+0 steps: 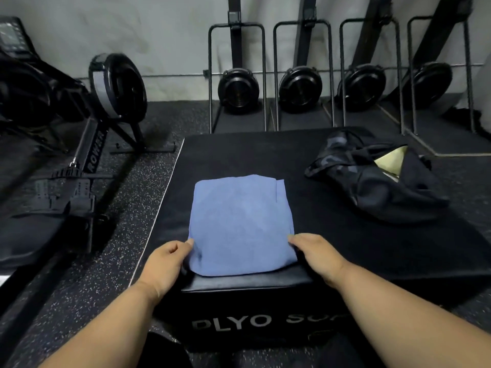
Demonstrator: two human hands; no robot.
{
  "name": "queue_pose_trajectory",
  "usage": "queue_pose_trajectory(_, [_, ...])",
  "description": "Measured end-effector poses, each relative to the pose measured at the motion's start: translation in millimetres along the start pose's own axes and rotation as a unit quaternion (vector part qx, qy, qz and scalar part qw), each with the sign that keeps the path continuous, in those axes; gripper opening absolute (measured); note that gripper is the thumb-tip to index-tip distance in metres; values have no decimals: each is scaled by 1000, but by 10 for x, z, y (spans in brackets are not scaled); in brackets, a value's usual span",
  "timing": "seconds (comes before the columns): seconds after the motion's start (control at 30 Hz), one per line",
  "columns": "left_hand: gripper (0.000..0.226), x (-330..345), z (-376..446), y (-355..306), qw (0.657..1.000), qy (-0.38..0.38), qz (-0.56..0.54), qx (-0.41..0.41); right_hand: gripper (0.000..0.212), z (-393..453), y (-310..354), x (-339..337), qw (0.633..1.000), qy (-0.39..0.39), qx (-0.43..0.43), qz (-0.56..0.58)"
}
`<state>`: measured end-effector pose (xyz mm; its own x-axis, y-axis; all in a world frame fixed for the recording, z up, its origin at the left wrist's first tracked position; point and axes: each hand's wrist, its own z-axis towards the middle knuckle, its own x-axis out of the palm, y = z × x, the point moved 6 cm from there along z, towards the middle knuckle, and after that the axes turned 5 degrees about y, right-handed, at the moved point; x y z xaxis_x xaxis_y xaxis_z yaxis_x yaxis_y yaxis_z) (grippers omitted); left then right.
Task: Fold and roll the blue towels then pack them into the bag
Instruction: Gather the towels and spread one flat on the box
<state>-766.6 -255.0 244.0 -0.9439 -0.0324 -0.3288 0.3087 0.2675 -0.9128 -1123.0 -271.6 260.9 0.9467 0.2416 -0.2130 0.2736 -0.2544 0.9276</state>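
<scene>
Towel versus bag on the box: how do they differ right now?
The blue towel lies flat and folded; the black bag sits crumpled, partly open. Both hands, left hand and right hand, hold the towel's near corners; the bag is untouched. Both rest on the black plyo box.

Single head view; looks forward-down, close over black box (265, 155); wall beyond.

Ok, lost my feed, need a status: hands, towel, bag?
Left hand and right hand grip towel's near corners. Towel folded flat on box, not rolled. Bag open, right, nothing between.
</scene>
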Motion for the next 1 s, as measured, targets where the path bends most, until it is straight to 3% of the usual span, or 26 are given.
queue_pose_trajectory(0.13, [45, -1, 108, -43, 998, -4, 60, -12, 53, 231, 33, 88, 997, 0, 77, 14])
queue_pose_trajectory(0.23, [45, -47, 184, 45, 998, -1, 61, -24, 29, 193, 33, 50, 998, -18, 48, 48])
queue_pose_trajectory(0.37, [40, -115, 181, 103, 999, -3, 49, -18, 25, -90, -8, -96, 997, -32, 1, 68])
queue_pose_trajectory(0.53, [37, -165, 170, 144, 999, -1, 34, -2, 33, -178, -98, -98, 1000, -10, -5, 9])
queue_pose_trajectory(0.77, [24, -88, 86, 160, 1000, -16, 5, -3, 42, -148, -178, -90, 993, -84, 27, -84])
queue_pose_trajectory(0.9, [52, -105, 23, 201, 1000, -14, 23, -8, 29, -165, -177, -64, 989, -75, 38, -125])
queue_pose_trajectory(1.0, [44, -149, -66, 198, 999, -5, 44, -1, 28, -190, -182, -48, 985, -72, 50, -151])
